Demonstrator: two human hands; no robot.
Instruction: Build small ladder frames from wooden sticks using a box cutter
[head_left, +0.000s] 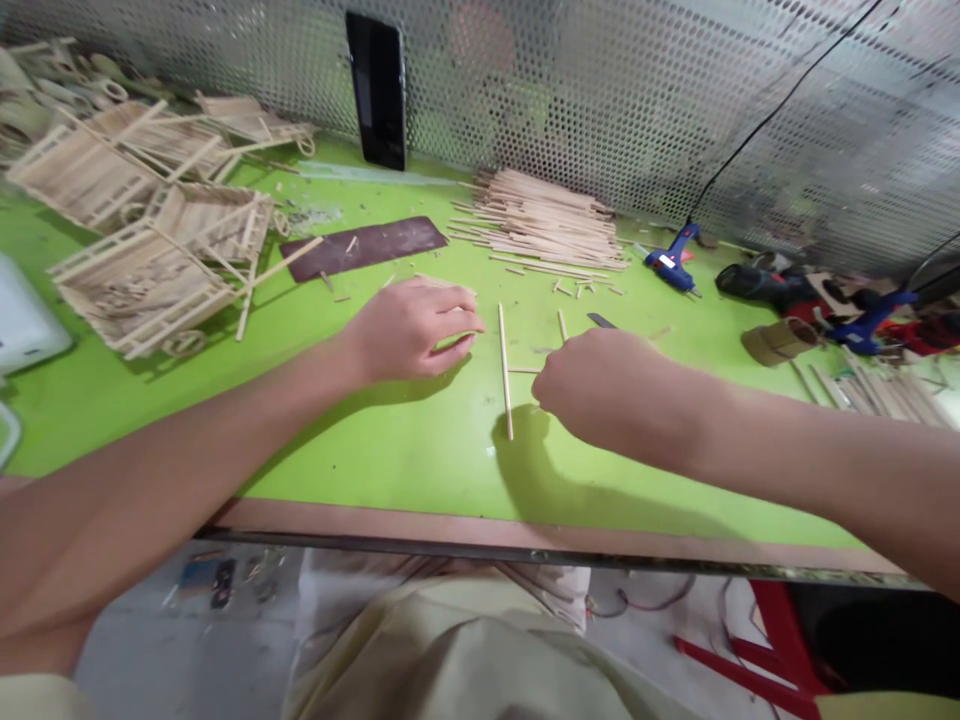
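Observation:
My left hand (421, 328) is low over the green table, its fingers loosely bent with a gap between thumb and forefinger. Pale stick pieces (447, 284) show just behind its knuckles. My right hand (600, 385) is closed, fingertips down and mostly hidden, at a thin wooden stick (562, 326) that runs under it. A short crosspiece (523, 370) reaches from those fingers to a longer upright stick (505, 372) between my hands. Behind my right hand a dark knife blade (600, 321) pokes out; its handle is hidden.
Small wooden carts (161, 270) stand at the left. Toward the back are a stick pile (547, 220), a dark brown strip (367, 248) and a phone (377, 90) leaning on perforated metal. A blue glue gun (673, 262) and a bamboo cup (780, 341) lie right.

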